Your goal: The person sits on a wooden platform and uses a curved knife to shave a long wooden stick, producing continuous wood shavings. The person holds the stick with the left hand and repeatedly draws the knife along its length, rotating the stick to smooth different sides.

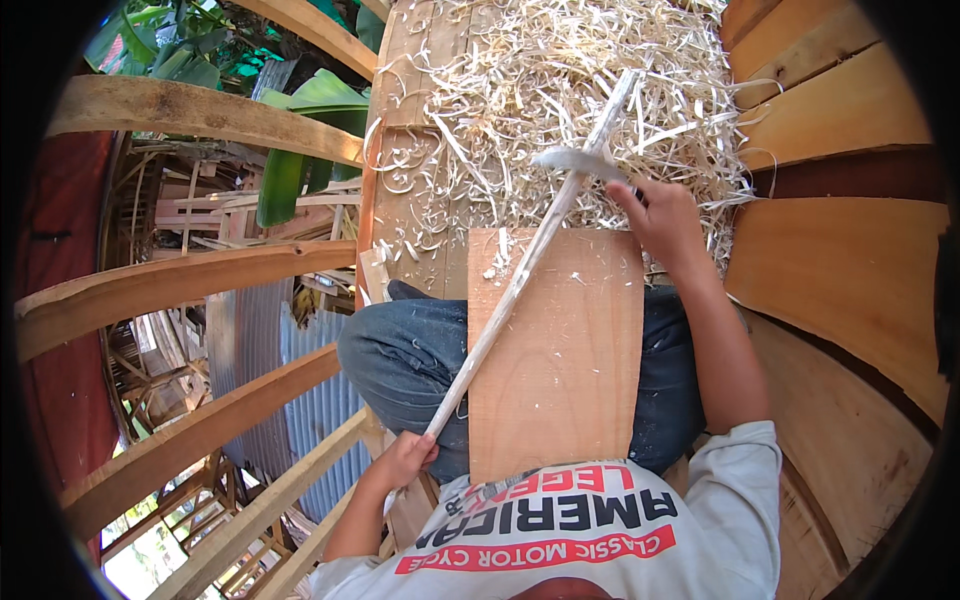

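Stick [520, 275] slants — near end in left hand [405, 460], far end up-right.

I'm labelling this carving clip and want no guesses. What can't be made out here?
- Blade: motion-blurred in the head view.
- Right hand grip: fingers curl away from the camera.
- Stick near end: hidden inside the left hand.
- Board lower edge: covered by the shirt.

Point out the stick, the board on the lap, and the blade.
stick [520, 275], head view, mid-shaft over the board
board [570, 370], head view, centre of its bare face
blade [575, 160], head view, grey curved part crossing the stick
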The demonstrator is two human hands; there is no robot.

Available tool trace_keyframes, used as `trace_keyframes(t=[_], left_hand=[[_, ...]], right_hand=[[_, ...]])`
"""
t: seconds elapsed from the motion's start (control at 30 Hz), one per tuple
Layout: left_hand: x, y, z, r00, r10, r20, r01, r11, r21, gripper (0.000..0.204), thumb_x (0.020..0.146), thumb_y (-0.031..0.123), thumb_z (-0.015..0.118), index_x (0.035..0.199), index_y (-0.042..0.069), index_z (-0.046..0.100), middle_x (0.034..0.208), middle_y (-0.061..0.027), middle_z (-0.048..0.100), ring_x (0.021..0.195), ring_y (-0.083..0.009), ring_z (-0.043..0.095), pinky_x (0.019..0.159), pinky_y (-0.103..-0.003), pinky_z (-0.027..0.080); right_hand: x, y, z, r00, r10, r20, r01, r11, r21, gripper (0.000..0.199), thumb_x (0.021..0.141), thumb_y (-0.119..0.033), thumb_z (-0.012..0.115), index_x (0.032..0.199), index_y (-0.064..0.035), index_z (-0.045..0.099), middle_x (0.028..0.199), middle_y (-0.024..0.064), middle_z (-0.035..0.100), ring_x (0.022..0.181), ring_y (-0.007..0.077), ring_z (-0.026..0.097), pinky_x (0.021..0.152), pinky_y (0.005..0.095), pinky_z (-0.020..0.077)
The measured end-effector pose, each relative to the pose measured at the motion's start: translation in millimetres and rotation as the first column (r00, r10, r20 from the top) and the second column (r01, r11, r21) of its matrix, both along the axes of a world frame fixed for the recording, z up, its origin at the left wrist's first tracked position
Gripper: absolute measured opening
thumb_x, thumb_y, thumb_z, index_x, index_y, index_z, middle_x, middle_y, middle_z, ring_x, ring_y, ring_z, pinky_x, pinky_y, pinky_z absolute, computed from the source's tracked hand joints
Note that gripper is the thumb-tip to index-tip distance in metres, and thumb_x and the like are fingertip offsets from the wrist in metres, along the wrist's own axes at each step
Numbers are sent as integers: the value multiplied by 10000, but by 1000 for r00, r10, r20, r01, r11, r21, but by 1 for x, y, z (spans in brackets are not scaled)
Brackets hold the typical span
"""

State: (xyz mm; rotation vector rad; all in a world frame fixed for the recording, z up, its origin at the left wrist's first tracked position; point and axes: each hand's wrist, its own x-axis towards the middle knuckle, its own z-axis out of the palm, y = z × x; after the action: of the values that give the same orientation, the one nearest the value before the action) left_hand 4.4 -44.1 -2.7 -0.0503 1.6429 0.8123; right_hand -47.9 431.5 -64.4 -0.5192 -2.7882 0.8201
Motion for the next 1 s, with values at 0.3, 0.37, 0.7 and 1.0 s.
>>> trace_keyframes(t=[0.3, 0.37, 0.7, 1.0], left_hand=[[-3, 2, 1, 999, 29, 42, -28, 999, -20, 599, 937, 595, 349, 622, 88, 385, 574, 23, 343, 502, -98, 325, 461, -264, 296], [-2, 2, -3, 995, 70, 78, -69, 998, -10, 599, 937, 599, 352, 621, 90, 375, 573, 25, 336, 500, -94, 316, 457, -261, 285], [1, 1, 2, 996, 71, 44, -72, 997, 11, 614, 976, 540, 318, 596, 64, 394, 555, 30, 352, 517, -105, 323, 494, -272, 307], [-12, 1, -1, 994, 15, 111, -16, 1000, 6, 591, 977, 529, 331, 609, 71, 396, 579, 30, 374, 522, -103, 350, 496, -270, 328]], right_hand=[[-10, 0, 4, 995, -96, 32, 94, 993, 71, 596, 867, -584, 521, 632, -40, 580, 524, 161, 555, 533, 352, 599, 503, 433, 469], [-5, -7, -2, 999, -42, -4, 42, 997, 69, 595, 861, -589, 527, 632, -43, 586, 517, 158, 552, 524, 342, 598, 503, 429, 469], [3, -16, 0, 998, 61, -6, -60, 987, 151, 580, 869, -561, 537, 633, -34, 589, 534, 160, 560, 507, 340, 583, 489, 426, 455], [-12, 15, 3, 996, -91, -11, 92, 982, 163, 560, 857, -563, 553, 627, -53, 580, 522, 138, 564, 475, 310, 584, 464, 381, 451]])
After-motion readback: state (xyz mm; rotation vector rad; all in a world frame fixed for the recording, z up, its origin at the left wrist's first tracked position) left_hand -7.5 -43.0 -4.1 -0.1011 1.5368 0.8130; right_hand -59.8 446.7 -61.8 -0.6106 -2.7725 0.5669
